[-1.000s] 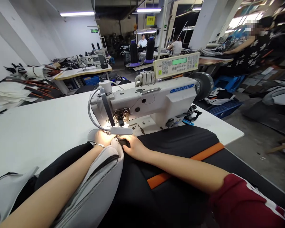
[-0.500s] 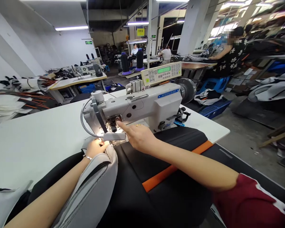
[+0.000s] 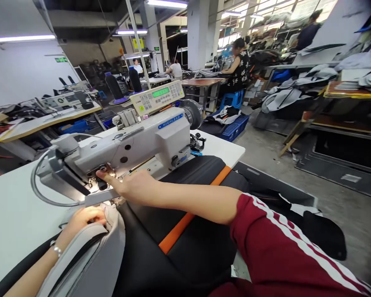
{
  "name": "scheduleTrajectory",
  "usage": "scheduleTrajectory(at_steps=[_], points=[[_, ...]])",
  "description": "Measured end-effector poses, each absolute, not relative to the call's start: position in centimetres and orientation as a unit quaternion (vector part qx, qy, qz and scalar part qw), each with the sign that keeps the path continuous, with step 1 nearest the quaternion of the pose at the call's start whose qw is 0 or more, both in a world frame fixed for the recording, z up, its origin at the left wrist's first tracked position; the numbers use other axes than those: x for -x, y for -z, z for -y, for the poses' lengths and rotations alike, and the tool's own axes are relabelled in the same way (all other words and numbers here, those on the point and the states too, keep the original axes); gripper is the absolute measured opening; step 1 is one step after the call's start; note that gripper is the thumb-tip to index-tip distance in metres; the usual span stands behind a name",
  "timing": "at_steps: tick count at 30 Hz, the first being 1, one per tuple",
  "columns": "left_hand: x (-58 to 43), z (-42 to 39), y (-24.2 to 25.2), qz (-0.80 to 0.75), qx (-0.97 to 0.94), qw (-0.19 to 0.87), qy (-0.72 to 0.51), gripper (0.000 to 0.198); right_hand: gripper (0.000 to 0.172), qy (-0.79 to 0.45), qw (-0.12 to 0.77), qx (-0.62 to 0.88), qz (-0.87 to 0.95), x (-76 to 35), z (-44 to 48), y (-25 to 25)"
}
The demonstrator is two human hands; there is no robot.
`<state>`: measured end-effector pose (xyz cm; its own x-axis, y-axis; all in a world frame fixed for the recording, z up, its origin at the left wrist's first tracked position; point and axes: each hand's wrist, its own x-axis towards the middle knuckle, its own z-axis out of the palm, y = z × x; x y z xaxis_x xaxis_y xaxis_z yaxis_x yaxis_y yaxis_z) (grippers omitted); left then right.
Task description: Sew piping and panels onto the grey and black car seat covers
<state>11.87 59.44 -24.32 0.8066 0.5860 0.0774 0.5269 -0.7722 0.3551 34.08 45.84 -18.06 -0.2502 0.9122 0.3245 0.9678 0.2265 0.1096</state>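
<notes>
A white sewing machine (image 3: 142, 142) stands across the white table, its lamp lighting the needle area. My right hand (image 3: 137, 187) reaches over the black seat-cover-like material (image 3: 204, 243), index finger stretched out to the dark tension knobs (image 3: 102, 185) on the machine's head. The fingertip is at the knobs; its other fingers are partly hidden. Below the head, my left hand (image 3: 85, 218) is closed on the folded grey fabric (image 3: 109, 253), close to the needle area. The needle itself cannot be made out. An orange strip (image 3: 181, 229) crosses the black material.
A control panel (image 3: 157, 97) tops the machine, with thread cones (image 3: 113, 86) behind. A blue crate (image 3: 235, 128) stands on the floor beyond the table (image 3: 15, 206). Further back, a co-worker (image 3: 239, 68) sits at another table. Shelving (image 3: 352, 123) with material stands on the right.
The view has swung to the right, so the machine and both hands appear further left. My right finger stays at the knobs and my left hand stays on the grey fabric.
</notes>
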Motion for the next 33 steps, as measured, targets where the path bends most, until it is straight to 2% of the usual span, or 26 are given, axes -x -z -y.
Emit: scheduleTrajectory(at_steps=[3, 7, 11, 14, 16, 17, 19, 21, 25, 29, 33], points=[[-11.7, -57.4, 23.0, -0.239, -0.947, 0.211, -0.029, 0.024, 0.069, 0.145, 0.099, 0.601, 0.780, -34.4, -45.8, 18.0], [-12.2, -53.4, 18.4, -0.210, -0.934, 0.289, 0.027, 0.025, 0.076, 0.137, 0.106, 0.603, 0.779, -34.6, -45.9, 18.0], [-15.7, -49.3, 14.8, -0.132, -0.910, 0.378, 0.110, 0.022, 0.071, 0.129, 0.115, 0.610, 0.774, -34.4, -45.9, 18.0], [-18.4, -47.8, 16.8, -0.182, -0.897, 0.387, 0.114, 0.016, 0.059, 0.131, 0.148, 0.594, 0.780, -35.2, -44.9, 18.6], [-18.7, -47.8, 19.6, -0.263, -0.884, 0.369, 0.115, 0.011, 0.042, 0.130, 0.161, 0.596, 0.776, -37.2, -43.6, 19.6], [-18.4, -48.0, 21.0, -0.295, -0.875, 0.363, 0.120, 0.010, 0.034, 0.124, 0.151, 0.622, 0.758, -38.8, -42.9, 20.3], [-17.3, -48.7, 23.1, -0.318, -0.870, 0.356, 0.122, 0.014, 0.036, 0.100, 0.101, 0.718, 0.681, -43.0, -41.3, 21.7], [-16.3, -49.4, 24.0, -0.299, -0.887, 0.340, 0.093, 0.021, 0.036, 0.088, 0.050, 0.823, 0.559, -47.8, -40.1, 22.9], [-16.5, -49.6, 24.0, -0.219, -0.938, 0.266, -0.033, 0.029, 0.032, 0.061, -0.008, 0.867, 0.495, -54.8, -39.4, 24.2], [-17.4, -49.6, 25.1, -0.293, -0.889, 0.331, -0.123, 0.017, 0.040, 0.037, -0.047, 0.863, 0.502, -56.7, -40.4, 24.5], [-16.9, -49.9, 26.4, -0.371, -0.837, 0.362, -0.179, 0.023, 0.039, 0.025, -0.067, 0.856, 0.512, -57.1, -40.6, 24.6]])
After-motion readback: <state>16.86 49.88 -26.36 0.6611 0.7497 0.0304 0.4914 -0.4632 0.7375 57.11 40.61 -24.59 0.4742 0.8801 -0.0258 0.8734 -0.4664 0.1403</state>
